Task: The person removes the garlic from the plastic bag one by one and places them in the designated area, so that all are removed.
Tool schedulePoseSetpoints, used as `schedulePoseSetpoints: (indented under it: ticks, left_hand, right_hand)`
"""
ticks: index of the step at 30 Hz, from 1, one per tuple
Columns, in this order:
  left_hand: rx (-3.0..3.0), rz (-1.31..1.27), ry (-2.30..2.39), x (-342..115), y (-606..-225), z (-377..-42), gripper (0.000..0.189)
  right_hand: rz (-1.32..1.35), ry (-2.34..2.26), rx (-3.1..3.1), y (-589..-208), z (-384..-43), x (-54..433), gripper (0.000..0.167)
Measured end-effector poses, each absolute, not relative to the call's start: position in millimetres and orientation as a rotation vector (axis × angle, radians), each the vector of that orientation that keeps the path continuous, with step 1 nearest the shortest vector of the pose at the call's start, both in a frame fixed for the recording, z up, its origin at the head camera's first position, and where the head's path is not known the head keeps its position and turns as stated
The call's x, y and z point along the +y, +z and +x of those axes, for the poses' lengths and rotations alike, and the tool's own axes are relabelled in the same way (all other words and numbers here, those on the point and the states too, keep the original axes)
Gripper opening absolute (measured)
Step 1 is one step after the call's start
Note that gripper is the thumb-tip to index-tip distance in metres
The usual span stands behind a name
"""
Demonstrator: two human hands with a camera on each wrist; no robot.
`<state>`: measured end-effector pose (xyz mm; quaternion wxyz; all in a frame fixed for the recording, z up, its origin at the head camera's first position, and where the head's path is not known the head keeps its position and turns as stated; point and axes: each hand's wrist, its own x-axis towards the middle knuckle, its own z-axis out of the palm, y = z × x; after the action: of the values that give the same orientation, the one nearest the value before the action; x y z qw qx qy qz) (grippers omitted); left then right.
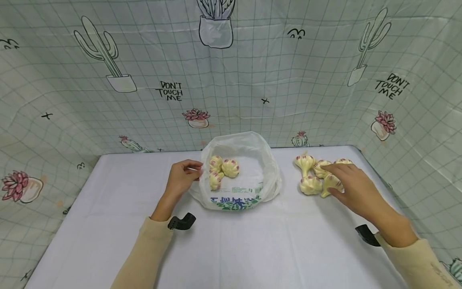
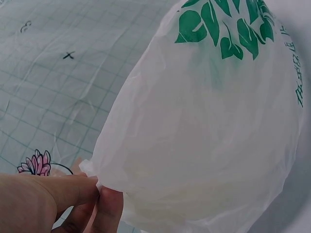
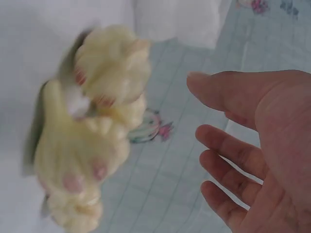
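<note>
A white plastic bag [image 1: 271, 170] stands with its mouth open at the middle of the table, printed with green leaves and blue lettering. Inside it lie 3 garlic bulbs [image 1: 230, 168], cream with purple-pink spots. My left hand [image 1: 182, 176] pinches the bag's left rim between thumb and fingers, shown closely in the left wrist view, where the bag wall [image 2: 194, 141] fills the middle. Over the loose garlic bulbs [image 1: 310, 185] at the right, my right hand [image 1: 355, 192] hovers with fingers spread. In the right wrist view nothing lies between its fingers, and the bulbs [image 3: 82, 150] are apart from them.
The white-covered table [image 1: 220, 245] reaches back to a hanging grid-patterned cloth [image 1: 238, 80] with cactus drawings, which also rises on both sides. A dark band piece [image 1: 182, 221] juts from the left wrist, another [image 1: 367, 235] from the right.
</note>
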<state>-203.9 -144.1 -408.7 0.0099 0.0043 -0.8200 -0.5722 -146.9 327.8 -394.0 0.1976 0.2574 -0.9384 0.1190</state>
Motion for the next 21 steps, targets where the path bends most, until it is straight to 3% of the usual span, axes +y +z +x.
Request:
schedulePoseSetpoints:
  ticks: [21]
  left_hand:
    - [-2.555,0.013,-1.779,-144.4,-410.3,-205.1,0.022]
  right_hand:
    - [0.975,0.369,-2.623,-378.5,-166.7,237.0,0.05]
